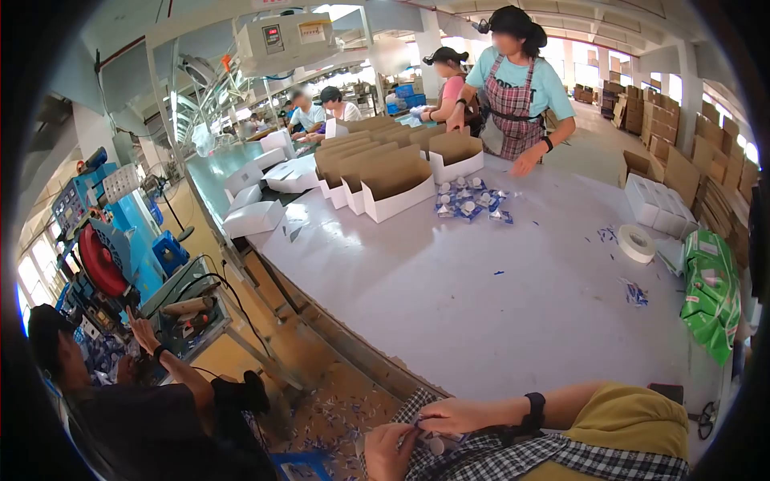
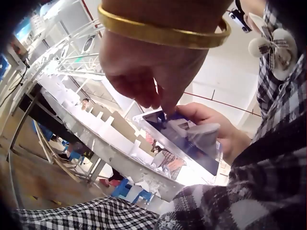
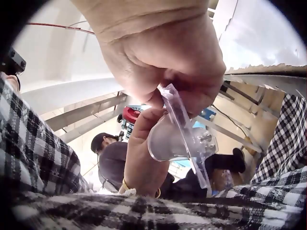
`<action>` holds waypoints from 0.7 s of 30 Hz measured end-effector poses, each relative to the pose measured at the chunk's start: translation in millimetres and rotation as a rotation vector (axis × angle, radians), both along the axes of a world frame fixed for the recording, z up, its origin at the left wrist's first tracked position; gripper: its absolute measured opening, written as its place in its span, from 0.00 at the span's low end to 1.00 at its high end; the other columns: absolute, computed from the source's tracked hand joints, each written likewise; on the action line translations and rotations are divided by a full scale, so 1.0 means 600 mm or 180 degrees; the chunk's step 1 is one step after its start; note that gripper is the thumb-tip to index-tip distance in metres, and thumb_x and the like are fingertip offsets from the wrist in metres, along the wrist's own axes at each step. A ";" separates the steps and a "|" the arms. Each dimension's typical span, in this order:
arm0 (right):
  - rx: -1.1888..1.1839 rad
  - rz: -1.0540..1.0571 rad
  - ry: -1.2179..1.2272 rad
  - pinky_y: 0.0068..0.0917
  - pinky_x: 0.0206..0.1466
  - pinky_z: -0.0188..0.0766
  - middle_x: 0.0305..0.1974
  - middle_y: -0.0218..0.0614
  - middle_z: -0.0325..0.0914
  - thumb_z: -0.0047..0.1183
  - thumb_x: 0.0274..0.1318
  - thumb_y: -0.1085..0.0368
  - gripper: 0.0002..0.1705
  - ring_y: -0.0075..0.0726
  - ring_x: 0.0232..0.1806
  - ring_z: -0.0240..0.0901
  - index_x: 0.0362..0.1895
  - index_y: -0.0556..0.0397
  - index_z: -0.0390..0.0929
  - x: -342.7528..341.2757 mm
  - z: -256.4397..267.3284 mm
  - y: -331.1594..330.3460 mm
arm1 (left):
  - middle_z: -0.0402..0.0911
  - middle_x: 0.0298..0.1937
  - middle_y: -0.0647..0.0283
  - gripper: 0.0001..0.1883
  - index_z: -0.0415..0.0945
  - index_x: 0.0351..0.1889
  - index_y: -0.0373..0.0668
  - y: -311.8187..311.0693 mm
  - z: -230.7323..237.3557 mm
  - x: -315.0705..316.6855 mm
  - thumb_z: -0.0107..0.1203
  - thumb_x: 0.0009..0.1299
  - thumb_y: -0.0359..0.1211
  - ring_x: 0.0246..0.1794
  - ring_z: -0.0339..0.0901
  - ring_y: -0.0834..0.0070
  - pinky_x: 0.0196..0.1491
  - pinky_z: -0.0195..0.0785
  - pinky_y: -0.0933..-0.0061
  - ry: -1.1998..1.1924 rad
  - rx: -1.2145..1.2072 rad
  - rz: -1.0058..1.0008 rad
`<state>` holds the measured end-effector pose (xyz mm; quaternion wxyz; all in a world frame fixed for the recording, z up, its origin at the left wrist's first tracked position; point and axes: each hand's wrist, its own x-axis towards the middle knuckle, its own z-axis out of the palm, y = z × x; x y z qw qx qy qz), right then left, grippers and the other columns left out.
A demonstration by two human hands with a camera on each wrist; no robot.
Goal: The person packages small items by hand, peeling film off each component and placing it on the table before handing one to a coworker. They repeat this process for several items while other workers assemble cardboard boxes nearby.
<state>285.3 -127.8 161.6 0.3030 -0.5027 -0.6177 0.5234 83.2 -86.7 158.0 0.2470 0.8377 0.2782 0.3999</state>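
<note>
Low at the front, close to the checked apron, both hands meet at a small blister pack [image 2: 189, 139]. It is flat, with a blue printed side and a clear plastic edge; a frosted cup-shaped bulge [image 3: 168, 139] stands out from it. My right hand [image 1: 457, 415] pinches the pack by its edge. At the pack's upper end, the left hand [image 1: 389, 450], with a gold bangle [image 2: 163, 33] at its wrist, pinches a corner between thumb and fingers. The left fingertips are partly hidden behind the pack in the right wrist view.
The white table [image 1: 497, 321] extends ahead, bearing a pile of blue packs [image 1: 473, 200], open white boxes [image 1: 397, 192], a tape roll [image 1: 636, 244] and a green bag [image 1: 711, 293]. Someone in an apron [image 1: 517, 96] stands across it; another person [image 1: 136, 417] works at a machine on the left.
</note>
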 end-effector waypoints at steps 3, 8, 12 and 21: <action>-0.0045 -0.0089 -0.0021 0.32 0.34 0.67 0.30 0.39 0.76 0.44 0.66 0.53 0.19 0.34 0.31 0.73 0.43 0.57 0.74 -0.002 0.007 0.002 | 0.79 0.34 0.58 0.07 0.77 0.34 0.41 0.001 0.000 0.002 0.61 0.59 0.29 0.35 0.75 0.58 0.40 0.67 0.62 0.0032 0.0063 -0.0016; -0.0048 -0.0330 -0.0039 0.28 0.33 0.67 0.31 0.36 0.76 0.44 0.65 0.53 0.19 0.30 0.31 0.71 0.47 0.55 0.75 0.008 0.000 0.008 | 0.78 0.33 0.58 0.04 0.76 0.31 0.42 0.000 0.004 0.013 0.59 0.60 0.29 0.33 0.75 0.57 0.38 0.68 0.62 0.0213 0.0079 -0.0003; -0.0889 -0.0361 0.0199 0.24 0.32 0.67 0.32 0.32 0.75 0.44 0.64 0.54 0.19 0.26 0.31 0.68 0.49 0.54 0.75 0.018 -0.006 0.016 | 0.77 0.32 0.57 0.04 0.75 0.31 0.43 0.005 0.007 0.014 0.58 0.58 0.27 0.34 0.75 0.57 0.39 0.68 0.61 0.0230 0.0405 -0.0181; -0.0433 -0.0938 0.0527 0.22 0.32 0.66 0.34 0.31 0.74 0.44 0.63 0.53 0.18 0.24 0.33 0.67 0.42 0.54 0.76 0.067 -0.075 0.064 | 0.77 0.32 0.57 0.06 0.76 0.34 0.43 -0.027 0.033 0.016 0.59 0.58 0.28 0.35 0.74 0.58 0.40 0.67 0.64 0.0240 0.0042 -0.1318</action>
